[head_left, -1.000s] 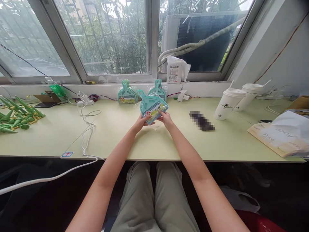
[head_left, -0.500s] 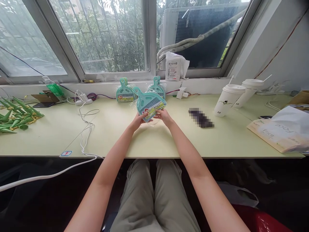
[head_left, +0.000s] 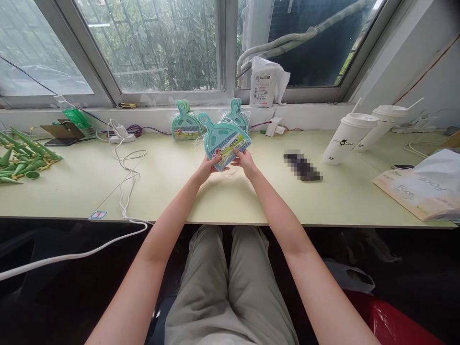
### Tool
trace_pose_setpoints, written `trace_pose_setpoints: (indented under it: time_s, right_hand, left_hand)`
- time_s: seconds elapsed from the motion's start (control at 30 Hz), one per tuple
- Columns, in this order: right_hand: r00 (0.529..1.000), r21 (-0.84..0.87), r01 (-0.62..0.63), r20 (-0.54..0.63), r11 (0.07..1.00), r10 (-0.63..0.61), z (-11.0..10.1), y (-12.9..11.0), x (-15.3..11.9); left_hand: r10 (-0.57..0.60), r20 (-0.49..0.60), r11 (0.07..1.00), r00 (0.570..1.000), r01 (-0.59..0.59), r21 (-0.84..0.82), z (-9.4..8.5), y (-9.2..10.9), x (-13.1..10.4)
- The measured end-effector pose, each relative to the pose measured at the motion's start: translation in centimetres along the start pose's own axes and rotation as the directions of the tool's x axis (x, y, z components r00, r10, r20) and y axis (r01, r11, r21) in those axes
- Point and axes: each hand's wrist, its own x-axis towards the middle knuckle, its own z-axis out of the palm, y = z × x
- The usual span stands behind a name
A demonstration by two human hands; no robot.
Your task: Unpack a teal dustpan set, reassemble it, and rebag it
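Note:
Between my two hands is a teal dustpan and brush set (head_left: 225,139) in clear plastic wrap, tilted, its handle toward the upper left. My left hand (head_left: 207,167) grips its lower left corner, thumb on the printed label. On the right edge, my right hand (head_left: 245,162) closes with its thumb in front. The fingers behind the pack are partly hidden. Two similar wrapped teal sets stand against the wall behind: one at left (head_left: 186,125), the other (head_left: 237,115) partly covered by the held set.
White cables (head_left: 125,191) and a power strip (head_left: 122,138) lie left. Green pointed pieces (head_left: 25,158) are heaped at far left. A pixelated dark object (head_left: 303,166), white cups (head_left: 347,141) and a tissue pack (head_left: 413,187) sit right. A wrapped white package (head_left: 268,81) rests on the sill.
The camera view has tilted slightly downward, so the desk appears higher. Both hands keep hold of the dustpan set, which has barely shifted; the right thumb lies a little further over the label.

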Motion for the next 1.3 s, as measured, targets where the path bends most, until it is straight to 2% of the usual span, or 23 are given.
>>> trace_pose_setpoints:
  time_s: [0.2, 0.43, 0.57, 0.8, 1.03, 1.17, 1.3]
  right_hand:
    - [0.994, 0.000, 0.064, 0.088, 0.998, -0.064, 0.3, 0.5, -0.1]
    - [0.972, 0.020, 0.064, 0.224, 0.998, -0.067, -0.9, -0.9, -0.8]
    - [0.978, 0.021, 0.079, 0.192, 0.997, -0.081, -0.7, -1.2, -1.0]
    - [0.989, 0.059, 0.095, 0.106, 0.994, -0.100, 0.6, -0.7, -0.9]
    - [0.982, 0.044, 0.127, 0.136, 0.991, -0.131, 0.7, -0.8, -1.0]
    - [0.984, 0.040, 0.119, 0.130, 0.992, -0.123, 0.6, -0.7, -0.9]
    - [0.971, 0.006, 0.037, 0.238, 0.999, -0.038, -0.6, -1.6, -0.8]
  left_hand:
    - [0.010, -0.032, 1.000, 0.999, -0.010, 0.009, -0.5, 0.2, 0.2]
    - [0.024, -0.010, 1.000, 1.000, -0.024, 0.001, 0.6, 0.6, -0.2]
    - [0.030, -0.021, 0.999, 0.999, -0.030, -0.011, 0.8, 0.8, -0.2]
    - [0.046, -0.062, 0.999, 0.997, -0.046, -0.004, 0.2, 1.0, 0.0]
    - [0.028, -0.080, 0.999, 0.996, -0.026, 0.028, 0.0, 1.1, 0.0]
    - [0.017, -0.055, 1.000, 0.998, -0.016, 0.012, 0.1, 1.1, -0.3]
    - [-0.011, -0.053, 1.000, 0.999, 0.011, -0.005, -0.7, 1.1, -0.2]
